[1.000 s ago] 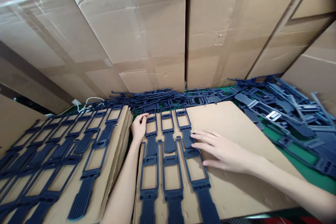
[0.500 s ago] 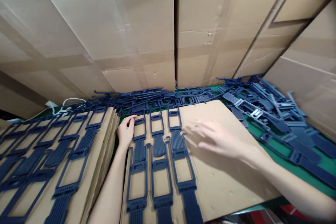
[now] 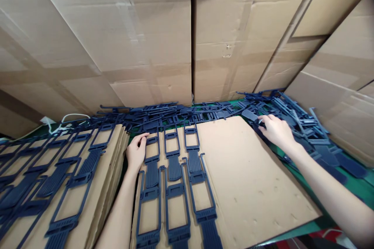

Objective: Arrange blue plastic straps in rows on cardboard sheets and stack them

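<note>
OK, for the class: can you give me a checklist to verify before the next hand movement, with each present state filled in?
1. Left hand at the far left corner of the cardboard sheet: ok.
2. Right hand over the loose pile, off the sheet: ok.
3. Right hand's grip on a part: cannot tell; its fingers hide any contact.
4. Navy parts on the sheet in separate columns: ok, three side by side.
5. Loose parts sorted singly: not ok, they lie jumbled and overlapping.
</note>
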A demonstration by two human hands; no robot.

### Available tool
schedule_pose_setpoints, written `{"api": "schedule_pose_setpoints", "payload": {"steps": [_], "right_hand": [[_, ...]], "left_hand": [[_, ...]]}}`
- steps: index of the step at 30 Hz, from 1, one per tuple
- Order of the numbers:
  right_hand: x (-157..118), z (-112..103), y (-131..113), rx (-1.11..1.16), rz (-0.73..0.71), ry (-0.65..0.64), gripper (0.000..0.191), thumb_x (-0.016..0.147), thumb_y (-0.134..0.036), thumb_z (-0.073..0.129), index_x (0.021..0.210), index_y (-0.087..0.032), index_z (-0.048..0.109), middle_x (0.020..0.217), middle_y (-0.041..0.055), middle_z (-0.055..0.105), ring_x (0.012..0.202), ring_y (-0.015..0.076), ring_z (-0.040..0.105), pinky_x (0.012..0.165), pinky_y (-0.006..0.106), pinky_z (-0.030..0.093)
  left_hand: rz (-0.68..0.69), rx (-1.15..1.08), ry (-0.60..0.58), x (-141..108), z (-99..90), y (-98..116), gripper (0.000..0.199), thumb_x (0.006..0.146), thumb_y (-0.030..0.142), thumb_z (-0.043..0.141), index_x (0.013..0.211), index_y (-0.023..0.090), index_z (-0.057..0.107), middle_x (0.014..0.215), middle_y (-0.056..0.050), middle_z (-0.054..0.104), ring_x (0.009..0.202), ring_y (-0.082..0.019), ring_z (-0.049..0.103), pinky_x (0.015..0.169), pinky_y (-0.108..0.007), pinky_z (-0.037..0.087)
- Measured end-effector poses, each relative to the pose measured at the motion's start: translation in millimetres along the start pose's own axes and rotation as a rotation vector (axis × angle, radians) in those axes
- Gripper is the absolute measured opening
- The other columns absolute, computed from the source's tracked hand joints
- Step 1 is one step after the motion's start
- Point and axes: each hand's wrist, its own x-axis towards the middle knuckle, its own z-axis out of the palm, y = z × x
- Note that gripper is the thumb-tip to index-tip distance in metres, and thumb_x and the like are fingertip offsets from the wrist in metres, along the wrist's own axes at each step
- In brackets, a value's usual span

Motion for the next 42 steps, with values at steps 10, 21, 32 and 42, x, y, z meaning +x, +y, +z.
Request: {"api": "schedule_pose_setpoints", "payload": {"steps": [10, 21, 32, 42], "right_hand": [[-4.6, 10.3, 7.6, 0.123, -0.057, 0.062, 0.026, 0.085, -0.026, 0.041, 0.082, -0.017, 0.065, 0.085, 0.0123, 0.064, 0.082, 0.0271, 0.057, 0.07, 0.038, 0.044], [-10.7, -61.6, 0.7, 0.545, -0.072, 0.348, 0.014, 0.088, -0.029, 0.049, 0.089, -0.019, 0.059, 0.083, 0.0059, 0.064, 0.072, 0.0174, 0.06, 0.068, 0.029, 0.046], [-41.5, -41.3, -54.9, 0.65, -0.829, 0.109, 0.016, 0.089, -0.013, 0.049, 0.095, -0.022, 0.06, 0.1, 0.0074, 0.06, 0.116, 0.023, 0.051, 0.091, 0.039, 0.041], [-39.1, -48.5, -34.2, 0.805, -0.686, 0.051, 0.018, 0.087, -0.018, 0.051, 0.091, -0.025, 0.068, 0.117, 0.0089, 0.053, 0.125, 0.0273, 0.043, 0.104, 0.047, 0.038]], "left_hand": [[0.003, 0.001, 0.01, -0.5, 0.7, 0.9, 0.031, 0.084, 0.036, 0.043, 0.094, 0.021, 0.068, 0.106, -0.005, 0.068, 0.103, -0.022, 0.06, 0.094, -0.033, 0.043], [0.005, -0.009, 0.007, 0.6, 0.8, -1.2, 0.034, 0.084, 0.037, 0.043, 0.095, 0.018, 0.069, 0.106, -0.007, 0.068, 0.102, -0.022, 0.06, 0.093, -0.033, 0.043], [-0.021, 0.009, 0.01, -0.8, 0.7, 0.4, 0.034, 0.083, 0.037, 0.044, 0.095, 0.018, 0.069, 0.106, -0.006, 0.068, 0.1, -0.022, 0.061, 0.092, -0.034, 0.044], [-0.016, -0.012, 0.014, -0.5, 1.0, 1.6, 0.034, 0.083, 0.037, 0.044, 0.095, 0.017, 0.069, 0.106, -0.007, 0.068, 0.098, -0.022, 0.061, 0.091, -0.034, 0.044]]}}
